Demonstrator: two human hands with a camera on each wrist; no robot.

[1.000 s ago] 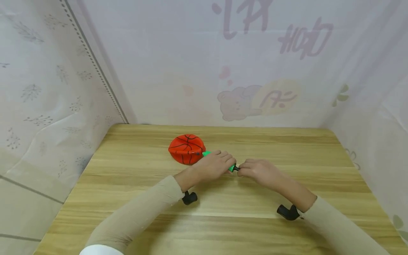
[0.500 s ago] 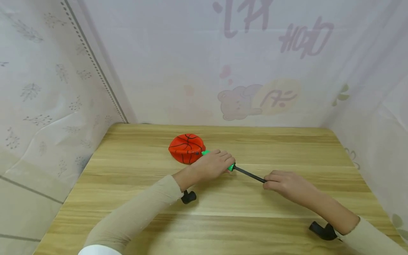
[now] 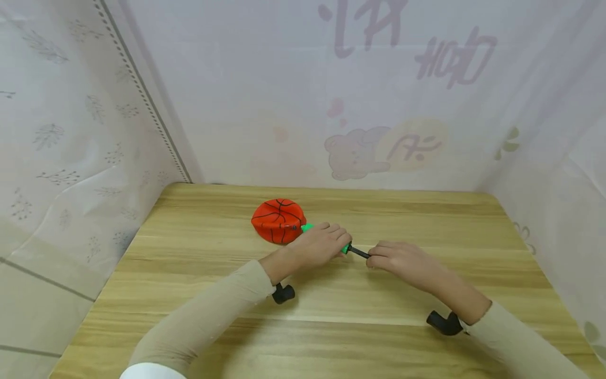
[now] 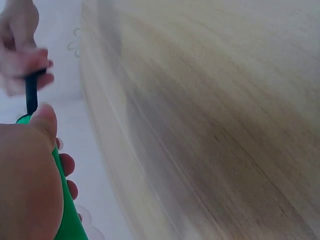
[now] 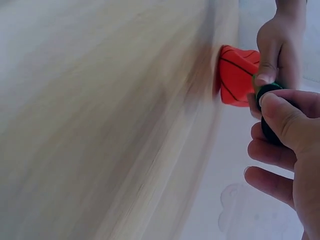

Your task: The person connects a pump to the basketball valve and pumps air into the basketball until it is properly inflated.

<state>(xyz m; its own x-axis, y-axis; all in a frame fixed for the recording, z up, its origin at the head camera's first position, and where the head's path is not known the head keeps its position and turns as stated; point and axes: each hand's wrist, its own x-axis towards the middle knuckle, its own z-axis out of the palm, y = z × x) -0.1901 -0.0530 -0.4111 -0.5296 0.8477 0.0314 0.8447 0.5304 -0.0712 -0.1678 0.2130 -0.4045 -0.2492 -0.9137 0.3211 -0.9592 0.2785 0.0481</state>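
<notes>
A partly deflated red toy basketball (image 3: 278,220) with black lines sits near the back of the table, its top caved in. My left hand (image 3: 322,246) wraps round the green barrel of a hand pump (image 4: 70,222), whose front end meets the ball's right side. Out of the barrel's other end comes a short length of black rod (image 3: 360,252). My right hand (image 3: 402,266) grips the black handle (image 5: 270,131) at the end of that rod, thumb on top and fingers curled beneath. In the head view that handle is mostly hidden by the fingers.
Both hands work above a wood-grain table (image 3: 303,347). Pale printed cloth (image 3: 265,95) hangs behind the table and along its sides. A black angled piece (image 3: 284,293) hangs at the left wrist, and another black piece (image 3: 445,322) at the right.
My right hand drew the pump rod out to the right, then pushed it back left most of the way. The left hand and ball have stayed about where they were.
</notes>
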